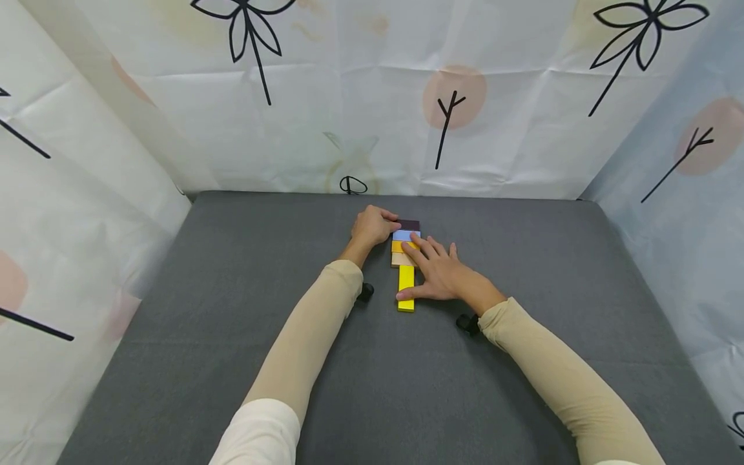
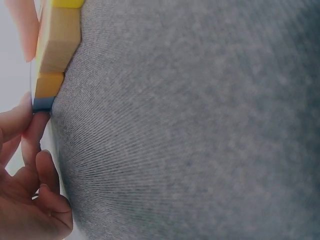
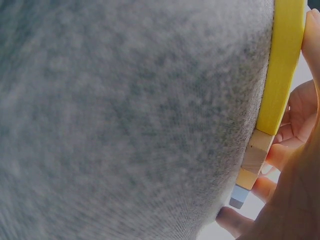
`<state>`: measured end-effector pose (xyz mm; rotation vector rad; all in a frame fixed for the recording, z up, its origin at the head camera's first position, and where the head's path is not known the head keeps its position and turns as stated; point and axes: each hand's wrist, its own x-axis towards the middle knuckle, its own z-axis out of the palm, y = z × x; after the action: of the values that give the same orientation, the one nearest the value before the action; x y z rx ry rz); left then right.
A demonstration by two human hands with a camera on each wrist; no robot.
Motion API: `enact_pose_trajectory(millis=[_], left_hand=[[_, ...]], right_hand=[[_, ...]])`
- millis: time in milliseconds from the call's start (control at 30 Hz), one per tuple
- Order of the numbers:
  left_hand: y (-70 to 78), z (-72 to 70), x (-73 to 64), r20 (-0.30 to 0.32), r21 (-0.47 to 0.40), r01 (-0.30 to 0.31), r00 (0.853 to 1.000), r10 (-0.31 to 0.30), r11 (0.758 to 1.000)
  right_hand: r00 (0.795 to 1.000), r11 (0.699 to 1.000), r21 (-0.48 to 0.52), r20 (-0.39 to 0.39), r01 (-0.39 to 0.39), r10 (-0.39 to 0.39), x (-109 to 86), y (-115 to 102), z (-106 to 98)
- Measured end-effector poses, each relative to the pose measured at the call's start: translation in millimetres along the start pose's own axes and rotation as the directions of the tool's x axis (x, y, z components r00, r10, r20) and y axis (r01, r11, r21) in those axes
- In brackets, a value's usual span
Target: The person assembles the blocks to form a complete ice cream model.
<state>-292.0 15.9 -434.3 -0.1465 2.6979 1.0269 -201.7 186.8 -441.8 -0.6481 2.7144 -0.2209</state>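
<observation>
A row of flat wooden blocks lies on the grey table toward its far side. From the far end come a dark brown block (image 1: 409,225), a light blue block (image 1: 405,236), an orange block (image 1: 398,247) and a plain wood block (image 1: 401,260). A long yellow block (image 1: 406,278) extends from the plain one toward the person. My left hand (image 1: 372,226) has its thumb and index finger at the dark block's left end, other fingers curled. Spread across the row, my right hand (image 1: 444,274) touches the orange and blue blocks with its fingers and the yellow one with its thumb.
Grey cloth covers the table (image 1: 279,245). White patterned curtains (image 1: 360,97) stand behind it and at both sides. Small black wrist devices sit under the left wrist (image 1: 365,292) and the right wrist (image 1: 467,324).
</observation>
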Motion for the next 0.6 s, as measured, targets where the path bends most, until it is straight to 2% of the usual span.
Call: enact_pose_trajectory(millis=[433, 600], left_hand=[[-1.2, -0.4, 0.3, 0.005, -0.026, -0.003, 1.0, 0.003, 1.0], [-0.5, -1.3, -0.9, -0.001, -0.011, -0.005, 1.0, 0.005, 1.0]], right_hand=[[1.0, 1.0, 0.0, 0.01, -0.004, 0.004, 0.1, -0.7, -1.2], [1.0, 1.0, 0.003, 0.007, -0.004, 0.004, -0.2, -1.1, -1.9]])
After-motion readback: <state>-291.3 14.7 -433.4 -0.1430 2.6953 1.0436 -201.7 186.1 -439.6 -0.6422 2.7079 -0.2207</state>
